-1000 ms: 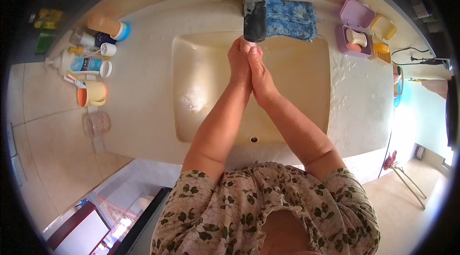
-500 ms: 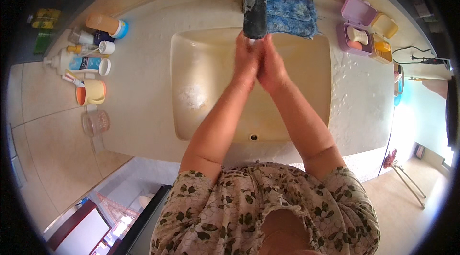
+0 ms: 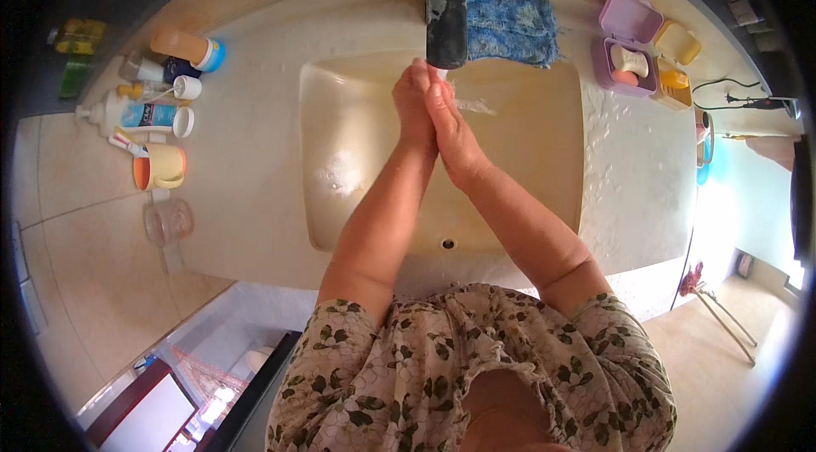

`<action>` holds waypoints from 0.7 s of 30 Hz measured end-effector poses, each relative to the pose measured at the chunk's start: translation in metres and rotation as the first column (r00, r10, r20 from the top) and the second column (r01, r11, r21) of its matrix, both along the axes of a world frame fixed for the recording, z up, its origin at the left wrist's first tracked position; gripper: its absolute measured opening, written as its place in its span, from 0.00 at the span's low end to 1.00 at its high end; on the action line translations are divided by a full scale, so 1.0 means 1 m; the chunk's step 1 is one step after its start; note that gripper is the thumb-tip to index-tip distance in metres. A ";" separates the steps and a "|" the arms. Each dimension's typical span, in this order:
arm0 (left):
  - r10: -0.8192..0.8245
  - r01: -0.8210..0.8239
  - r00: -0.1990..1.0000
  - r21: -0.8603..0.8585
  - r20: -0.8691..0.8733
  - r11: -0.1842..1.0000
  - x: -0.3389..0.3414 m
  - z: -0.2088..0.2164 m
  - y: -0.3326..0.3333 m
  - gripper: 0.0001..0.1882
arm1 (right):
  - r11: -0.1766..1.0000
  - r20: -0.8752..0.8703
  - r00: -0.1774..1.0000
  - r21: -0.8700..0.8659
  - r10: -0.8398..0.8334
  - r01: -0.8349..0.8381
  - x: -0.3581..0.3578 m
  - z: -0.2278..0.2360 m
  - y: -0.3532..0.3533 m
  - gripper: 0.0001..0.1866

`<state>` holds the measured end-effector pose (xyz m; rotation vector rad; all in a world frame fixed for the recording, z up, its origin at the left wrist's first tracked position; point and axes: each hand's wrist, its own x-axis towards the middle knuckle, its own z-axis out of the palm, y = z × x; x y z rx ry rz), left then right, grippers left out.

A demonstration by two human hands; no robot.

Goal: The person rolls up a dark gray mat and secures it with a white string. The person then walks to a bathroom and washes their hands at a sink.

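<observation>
Beneath the black faucet (image 3: 446,27), my left hand (image 3: 413,112) and my right hand (image 3: 456,136) are pressed against each other, palm to palm. The fingers of both look stretched out toward the spout, and no object shows between them; the palms themselves are hidden. A little water (image 3: 476,104) splashes off to the right of my fingertips. Both hands are over the far part of a cream-coloured sink basin (image 3: 510,189). White foam (image 3: 338,173) or a wet glare lies on the basin's left side. A folded blue cloth (image 3: 512,27) rests just right of the faucet.
Bottles (image 3: 144,112), an orange-and-cream mug (image 3: 161,166) with toothbrushes and a clear cup (image 3: 168,223) line the counter's left edge. At the right stand a purple soap box (image 3: 625,82) and a yellow soap box (image 3: 677,95), both with raised lids. Water drops dot the right counter (image 3: 633,189).
My hands have moved slightly left and turned against each other, the right now lying more across the left. A splash of water now shows right of them. The view has shifted slightly.
</observation>
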<state>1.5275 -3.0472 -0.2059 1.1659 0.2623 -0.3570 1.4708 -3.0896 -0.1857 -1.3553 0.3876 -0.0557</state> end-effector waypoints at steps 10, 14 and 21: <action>-0.020 -0.005 0.993 0.211 0.114 0.978 -0.002 0.026 -0.003 0.16 | 0.999 0.140 0.990 -0.022 0.035 -0.033 -0.005 0.005 -0.005 0.33; 0.082 -0.096 0.983 0.077 0.162 0.992 -0.012 0.018 -0.021 0.12 | 0.788 -0.059 0.995 0.616 0.077 -0.024 0.019 -0.015 -0.043 0.35; 0.039 -0.059 0.985 -0.113 -0.167 0.992 0.004 0.034 0.007 0.16 | 0.972 0.140 0.974 0.125 0.181 -0.198 -0.006 0.014 -0.016 0.31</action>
